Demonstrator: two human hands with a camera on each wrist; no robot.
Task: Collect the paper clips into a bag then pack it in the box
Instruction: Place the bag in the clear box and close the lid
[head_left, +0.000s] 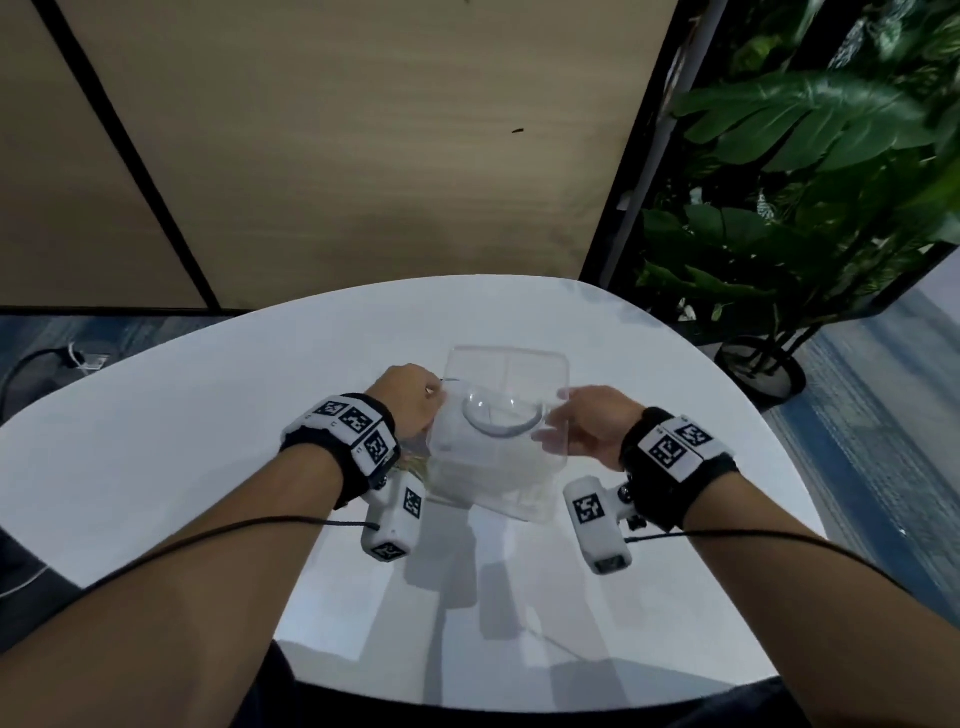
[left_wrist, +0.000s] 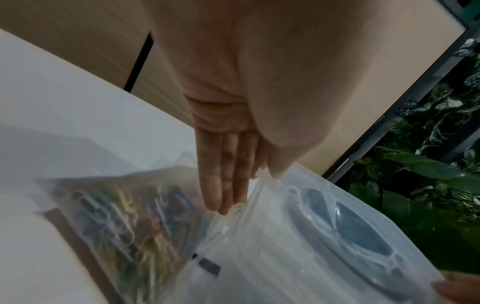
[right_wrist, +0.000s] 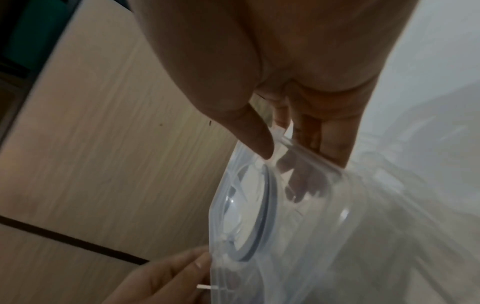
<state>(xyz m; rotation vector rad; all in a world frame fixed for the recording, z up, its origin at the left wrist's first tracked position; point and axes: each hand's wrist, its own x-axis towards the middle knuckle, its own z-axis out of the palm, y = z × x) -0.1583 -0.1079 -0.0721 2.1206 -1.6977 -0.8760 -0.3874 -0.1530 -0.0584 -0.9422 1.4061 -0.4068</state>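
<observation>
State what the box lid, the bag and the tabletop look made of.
Box lid: clear rigid plastic, glossy, with a grey ring that may be rubber. Bag: thin clear plastic film, wrinkled, coloured clips showing through. Tabletop: smooth white, faintly reflective; laminate or painted, unclear.

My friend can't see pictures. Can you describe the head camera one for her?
Two hands, the left hand and right hand, hold a clear plastic lid above a clear box on a white table. Green plants stand at right.

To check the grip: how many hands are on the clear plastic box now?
2. The left hand pinches the left edge of the clear box; the right hand grips its right edge, thumb on top and fingers beneath. None hidden.
</observation>
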